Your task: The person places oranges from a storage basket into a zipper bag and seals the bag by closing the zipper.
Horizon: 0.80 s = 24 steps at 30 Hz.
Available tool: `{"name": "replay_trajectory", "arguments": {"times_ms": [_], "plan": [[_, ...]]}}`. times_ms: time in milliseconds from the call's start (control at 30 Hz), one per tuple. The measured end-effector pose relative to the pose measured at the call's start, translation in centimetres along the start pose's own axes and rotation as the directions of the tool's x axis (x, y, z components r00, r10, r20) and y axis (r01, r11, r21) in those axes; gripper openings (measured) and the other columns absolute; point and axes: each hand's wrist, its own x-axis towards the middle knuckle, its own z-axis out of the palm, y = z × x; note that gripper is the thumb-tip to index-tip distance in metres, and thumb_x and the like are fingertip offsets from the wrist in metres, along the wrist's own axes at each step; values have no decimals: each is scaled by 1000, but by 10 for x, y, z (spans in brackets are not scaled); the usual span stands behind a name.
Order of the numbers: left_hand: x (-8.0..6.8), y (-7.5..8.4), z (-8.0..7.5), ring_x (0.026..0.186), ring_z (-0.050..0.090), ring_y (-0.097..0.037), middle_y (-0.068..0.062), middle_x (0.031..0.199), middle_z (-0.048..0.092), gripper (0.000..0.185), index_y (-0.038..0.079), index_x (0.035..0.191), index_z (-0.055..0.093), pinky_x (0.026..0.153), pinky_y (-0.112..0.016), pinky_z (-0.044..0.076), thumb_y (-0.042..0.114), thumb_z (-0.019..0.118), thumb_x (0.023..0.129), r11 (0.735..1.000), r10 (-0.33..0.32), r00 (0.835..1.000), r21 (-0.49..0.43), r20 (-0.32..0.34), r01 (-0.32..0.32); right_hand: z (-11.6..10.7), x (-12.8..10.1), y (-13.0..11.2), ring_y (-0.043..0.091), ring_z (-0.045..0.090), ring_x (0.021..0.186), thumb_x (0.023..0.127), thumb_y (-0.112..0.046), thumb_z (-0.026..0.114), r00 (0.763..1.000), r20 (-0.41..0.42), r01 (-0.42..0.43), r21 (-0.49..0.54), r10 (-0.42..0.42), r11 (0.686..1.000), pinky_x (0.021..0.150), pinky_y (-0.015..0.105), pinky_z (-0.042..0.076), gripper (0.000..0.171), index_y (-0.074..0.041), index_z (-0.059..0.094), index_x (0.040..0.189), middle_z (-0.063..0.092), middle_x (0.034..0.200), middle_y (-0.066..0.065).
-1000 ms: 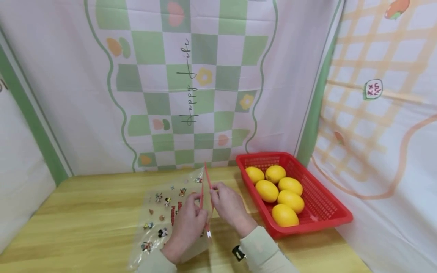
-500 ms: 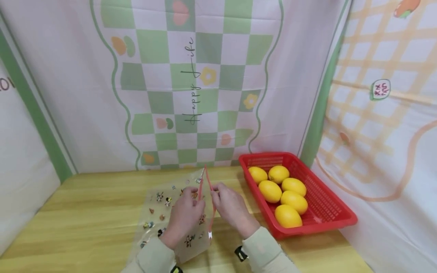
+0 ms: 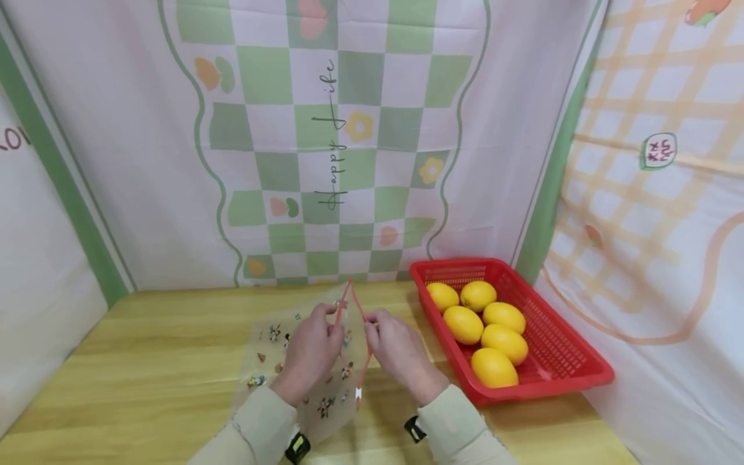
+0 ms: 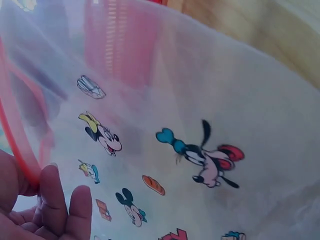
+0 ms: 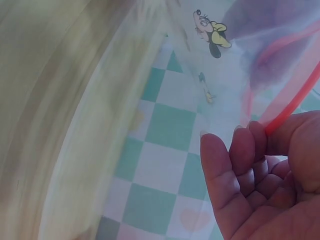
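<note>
A clear plastic zip bag (image 3: 302, 368) printed with small cartoon figures is held up over the wooden table (image 3: 145, 361). Its red zip strips (image 3: 353, 303) part into a V at the top. My left hand (image 3: 310, 352) pinches the left strip, seen as a red strip (image 4: 17, 150) between thumb and fingers in the left wrist view. My right hand (image 3: 398, 352) pinches the right strip, which shows as a red strip (image 5: 295, 102) in the right wrist view. The bag's printed film (image 4: 190, 150) fills the left wrist view.
A red plastic basket (image 3: 558, 349) holding several yellow lemons (image 3: 491, 323) sits on the table to the right of my hands. Patterned cloth walls (image 3: 349, 142) close in the back and both sides.
The two red strips have been pulled apart, so the bag's mouth is wider. Both hands have moved slightly up and away from me.
</note>
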Motion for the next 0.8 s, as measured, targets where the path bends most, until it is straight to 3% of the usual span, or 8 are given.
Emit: {"name": "replay_trajectory", "arguments": {"times_ms": [300, 533, 800], "plan": [[2, -5, -8, 57, 56, -13, 2, 80, 63, 39, 10, 137, 61, 46, -27, 48, 15, 63, 99, 1000, -6, 1000, 18, -27, 7, -4, 1, 5, 16, 62, 77, 102, -18, 61, 1000, -26, 15, -35, -16, 999, 76, 40, 57, 17, -6, 72, 109, 71, 89, 3], [2, -11, -12, 69, 60, -12, 0, 91, 67, 33, 9, 128, 63, 56, -27, 53, 15, 70, 97, 1000, 25, 996, -10, -84, -26, -6, 2, 8, 16, 60, 75, 102, -21, 61, 999, -14, -39, -65, 38, 997, 76, 40, 56, 18, -9, 73, 108, 69, 87, 0], [0, -19, -18, 84, 61, -17, -4, 101, 67, 21, 13, 103, 62, 70, -32, 53, -2, 65, 89, 991, 134, 977, 52, -168, -127, -11, 1, 10, 14, 53, 66, 101, -22, 61, 997, 4, -82, -102, 83, 991, 63, 33, 49, 15, -11, 71, 104, 63, 77, -3]]}}
